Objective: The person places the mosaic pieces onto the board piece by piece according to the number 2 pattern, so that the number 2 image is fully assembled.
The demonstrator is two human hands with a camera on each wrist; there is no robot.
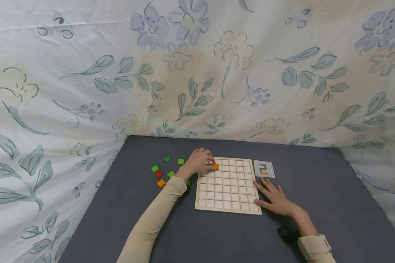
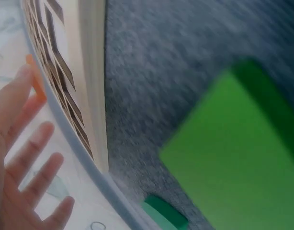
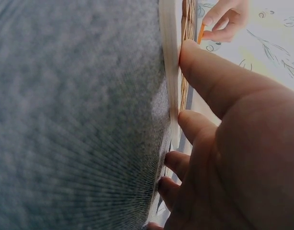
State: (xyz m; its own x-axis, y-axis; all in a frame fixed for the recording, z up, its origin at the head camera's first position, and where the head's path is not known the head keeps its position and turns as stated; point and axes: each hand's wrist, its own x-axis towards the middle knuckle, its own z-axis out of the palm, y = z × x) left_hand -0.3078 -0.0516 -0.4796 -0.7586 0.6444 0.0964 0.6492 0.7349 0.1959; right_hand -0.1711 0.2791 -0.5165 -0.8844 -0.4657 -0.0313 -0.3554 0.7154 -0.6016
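Between thumb and index finger, my left hand (image 1: 198, 162) pinches an orange square tile (image 1: 216, 166) above the upper left cells of a wooden grid board (image 1: 228, 210). In the left wrist view the orange tile (image 2: 36, 79) is held by its edges, and the other fingers are spread apart. My right hand (image 1: 276, 200) lies at the board's right edge with its fingers spread. Thumb and index fingertip touch the board's rim (image 3: 172, 62) in the right wrist view.
Left of the board lie several green tiles (image 1: 155, 168), a red tile (image 1: 159, 174) and another orange tile (image 1: 161, 183). A printed pattern card (image 1: 264, 169) sits by the board's upper right corner. Floral cloth (image 1: 191, 73) hangs behind the dark table (image 1: 118, 219).
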